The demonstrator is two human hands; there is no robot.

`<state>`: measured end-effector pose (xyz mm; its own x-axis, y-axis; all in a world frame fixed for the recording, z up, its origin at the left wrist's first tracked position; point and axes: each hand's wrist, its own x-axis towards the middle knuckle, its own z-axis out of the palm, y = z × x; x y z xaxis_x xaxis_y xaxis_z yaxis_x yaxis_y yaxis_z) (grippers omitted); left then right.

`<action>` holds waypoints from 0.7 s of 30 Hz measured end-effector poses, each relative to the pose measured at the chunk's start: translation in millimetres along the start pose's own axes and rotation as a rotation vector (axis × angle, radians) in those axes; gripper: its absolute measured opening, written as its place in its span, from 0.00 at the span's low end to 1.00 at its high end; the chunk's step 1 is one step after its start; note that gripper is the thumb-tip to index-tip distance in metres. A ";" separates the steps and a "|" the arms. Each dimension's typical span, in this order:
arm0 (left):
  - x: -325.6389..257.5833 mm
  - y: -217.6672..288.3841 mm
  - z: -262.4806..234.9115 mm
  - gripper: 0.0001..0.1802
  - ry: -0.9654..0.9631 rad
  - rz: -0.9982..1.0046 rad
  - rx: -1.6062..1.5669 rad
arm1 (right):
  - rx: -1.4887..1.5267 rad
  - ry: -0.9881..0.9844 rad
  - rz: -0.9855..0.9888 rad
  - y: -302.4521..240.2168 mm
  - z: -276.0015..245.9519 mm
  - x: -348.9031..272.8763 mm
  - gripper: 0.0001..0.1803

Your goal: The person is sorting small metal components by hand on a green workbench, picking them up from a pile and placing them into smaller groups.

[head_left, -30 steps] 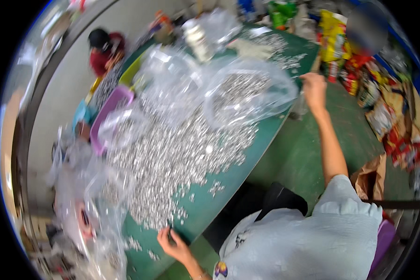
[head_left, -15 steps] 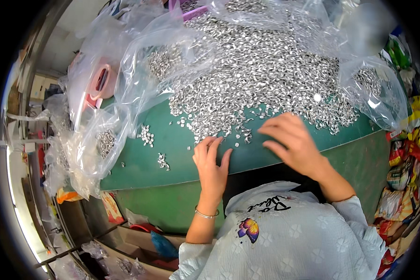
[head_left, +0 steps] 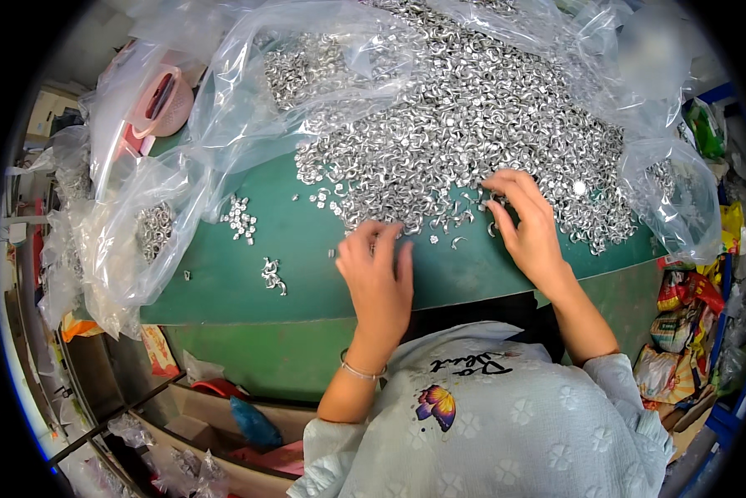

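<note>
Small, shiny, curved silver metal pieces [head_left: 464, 108] heaped on flat green tabletop [head_left: 323, 286]; left hand [head_left: 377, 270] at their near edge, fingers bent, can't tell if pinching; right hand [head_left: 529, 232] likewise near, thumb and fingers parted.

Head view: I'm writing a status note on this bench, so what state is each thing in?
Pile of metal parts: loose, spread out
Left hand: fingers bent at the pile's near edge; grip unclear
Right hand: thumb and fingers apart, at the pile's edge
Farther small cluster: apart from the pile
Nearer small cluster: also apart
Rightmost plastic bag: crumpled
Pink basket: open-topped
Bracelet: worn
</note>
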<state>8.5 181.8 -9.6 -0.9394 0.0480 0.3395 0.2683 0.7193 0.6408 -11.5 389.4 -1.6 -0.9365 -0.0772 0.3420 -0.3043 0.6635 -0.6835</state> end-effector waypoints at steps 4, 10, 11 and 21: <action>-9.2 2.1 6.5 0.16 -0.152 0.166 0.045 | -0.160 -0.167 -0.140 -15.5 1.9 -13.3 0.11; -0.3 -8.1 10.9 0.11 -0.046 0.099 0.085 | -0.212 -0.243 -0.136 -13.3 3.7 -26.0 0.09; -0.2 -5.5 9.7 0.11 -0.048 0.101 0.047 | -0.161 -0.228 -0.136 -7.5 -0.6 -26.0 0.09; 2.9 -5.5 14.7 0.12 -0.085 0.070 0.130 | -0.170 -0.268 -0.106 -8.1 -9.2 -26.1 0.06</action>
<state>1.1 188.1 -22.3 -0.9355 0.1552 0.3174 0.3088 0.7955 0.5214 17.0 392.8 0.9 -0.9207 -0.3304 0.2078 -0.3899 0.7541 -0.5285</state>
